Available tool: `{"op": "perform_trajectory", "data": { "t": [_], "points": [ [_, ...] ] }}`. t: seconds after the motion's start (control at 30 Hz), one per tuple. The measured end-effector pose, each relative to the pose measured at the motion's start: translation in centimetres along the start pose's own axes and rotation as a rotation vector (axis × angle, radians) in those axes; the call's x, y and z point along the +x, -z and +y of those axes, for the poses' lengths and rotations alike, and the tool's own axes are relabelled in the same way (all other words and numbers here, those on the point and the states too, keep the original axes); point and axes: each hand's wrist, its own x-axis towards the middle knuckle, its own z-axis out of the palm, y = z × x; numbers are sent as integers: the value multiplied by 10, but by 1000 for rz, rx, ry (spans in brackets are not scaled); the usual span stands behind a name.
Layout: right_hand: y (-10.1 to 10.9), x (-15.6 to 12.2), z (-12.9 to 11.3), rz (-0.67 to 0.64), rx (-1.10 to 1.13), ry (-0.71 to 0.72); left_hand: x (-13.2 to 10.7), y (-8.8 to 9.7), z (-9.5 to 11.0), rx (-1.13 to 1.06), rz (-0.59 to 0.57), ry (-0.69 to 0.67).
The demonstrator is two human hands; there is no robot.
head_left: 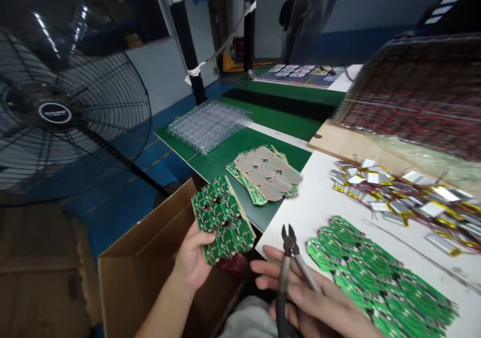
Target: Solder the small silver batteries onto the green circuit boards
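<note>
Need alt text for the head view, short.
A person's left hand holds a green circuit-board panel over an open cardboard box, while the right hand grasps diagonal cutters. On a white table beside them lie loose green circuit boards and wired pouch cells.

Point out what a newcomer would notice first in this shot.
A large black standing fan dominates the left side. At the centre, the left hand holds a green circuit board panel above a cardboard box, and the right hand grips diagonal cutters. On the white table at right lies a heap of green boards.
</note>
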Motion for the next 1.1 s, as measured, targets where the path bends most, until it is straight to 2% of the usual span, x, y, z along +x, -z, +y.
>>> {"op": "perform_trajectory", "data": {
  "t": [0.1,0.2,0.27,0.53,0.77,0.87,1.0,1.1],
  "points": [
    [-14,11,-3,-11,-335,46,-8,11,6,-2,27,-17],
    [-20,21,-3,-119,-688,87,-17,21,13,12,93,-41],
    [-22,26,0,-176,-801,112,-21,26,16,44,140,-80],
    [-29,29,7,-216,-797,127,-31,34,31,186,135,-208],
    [-26,36,15,-224,-874,222,-37,31,32,249,198,-281],
    [-24,37,16,-218,-888,207,-38,30,32,265,202,-275],
    [-24,36,13,-240,-798,140,-37,31,33,240,183,-248],
    [-21,35,14,-352,-666,33,-36,34,32,202,161,-216]
  ]
}}
